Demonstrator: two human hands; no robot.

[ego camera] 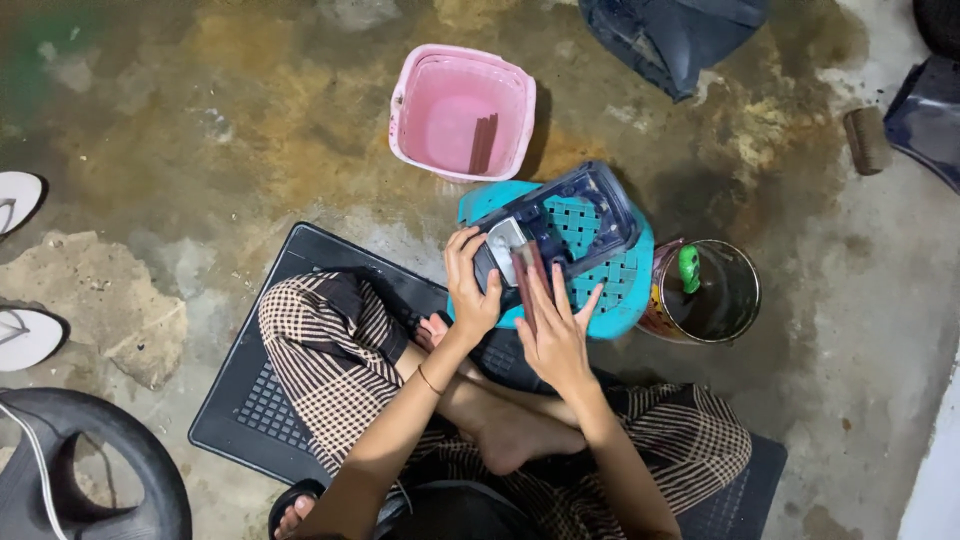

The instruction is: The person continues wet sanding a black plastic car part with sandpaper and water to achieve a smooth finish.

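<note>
While the left hand [470,290] grips the near end of a dark blue panel [570,225] lying on the teal stool [620,290], long axis running toward the stool's far-right edge, the right hand [553,335] presses a reddish strip [527,280] flat against it, fingers extended; a round tin [715,295] stands right.

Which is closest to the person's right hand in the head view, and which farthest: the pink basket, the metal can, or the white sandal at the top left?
From the right hand:
1. Metal can, just to its right.
2. Pink basket, above, slightly left.
3. White sandal, far left edge.
</note>
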